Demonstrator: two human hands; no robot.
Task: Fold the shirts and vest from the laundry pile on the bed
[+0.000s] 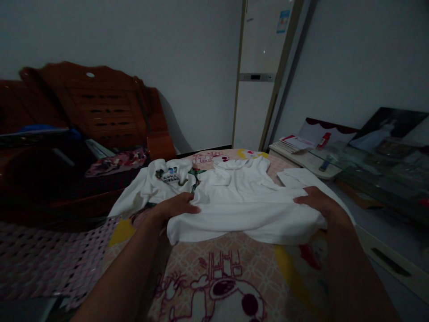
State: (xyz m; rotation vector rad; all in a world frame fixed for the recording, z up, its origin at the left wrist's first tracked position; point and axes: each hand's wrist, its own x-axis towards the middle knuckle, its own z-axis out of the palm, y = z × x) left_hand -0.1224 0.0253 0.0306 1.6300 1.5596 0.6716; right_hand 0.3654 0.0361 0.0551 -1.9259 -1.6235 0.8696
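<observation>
A plain white shirt (pixel 239 197) lies spread on a pink cloth with cartoon prints (pixel 234 273), its collar end pointing away from me. My left hand (pixel 179 205) pinches the near left part of the shirt between thumb and fingers. On the opposite side my right hand (pixel 317 201) grips the near right part. Between the two hands the fabric is drawn out in a wide fold, with its lower edge hanging toward me. Beyond my left hand lies a second white garment with a dark green print (pixel 169 176), rumpled and close beside the shirt.
A carved wooden chair (pixel 103 107) with cloth on its seat stands at the left, near a woven pink surface (pixel 56 255). A tall white cabinet unit (pixel 256 107) fills the back corner. At the right are a glass-topped stand (pixel 365 174), papers (pixel 295 143) and a framed picture (pixel 389 129).
</observation>
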